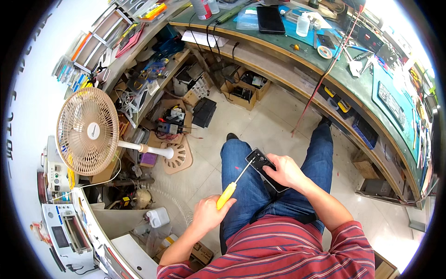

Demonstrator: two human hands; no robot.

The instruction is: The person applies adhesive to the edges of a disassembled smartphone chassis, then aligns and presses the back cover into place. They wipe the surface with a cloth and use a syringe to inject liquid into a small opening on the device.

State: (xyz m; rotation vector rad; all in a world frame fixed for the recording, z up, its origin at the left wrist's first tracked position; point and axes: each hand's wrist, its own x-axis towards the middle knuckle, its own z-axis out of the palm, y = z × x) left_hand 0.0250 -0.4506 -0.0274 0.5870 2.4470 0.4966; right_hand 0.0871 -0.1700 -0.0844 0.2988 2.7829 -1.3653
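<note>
In my left hand I grip a screwdriver by its yellow handle. Its thin metal shaft slants up and to the right, with the tip at the upper left corner of a dark phone. My right hand is closed on the phone's right side, the thumb lying across its dark face. The phone rests over my thigh in blue jeans, tilted, its lower end reaching down between my legs. Whether the tip touches the phone or sits in a screw cannot be made out.
A beige fan stands at the left. A green workbench curves round the far and right side, holding a bottle, a tape roll and a dark tablet. Cardboard boxes sit beneath. A red cable hangs off the edge.
</note>
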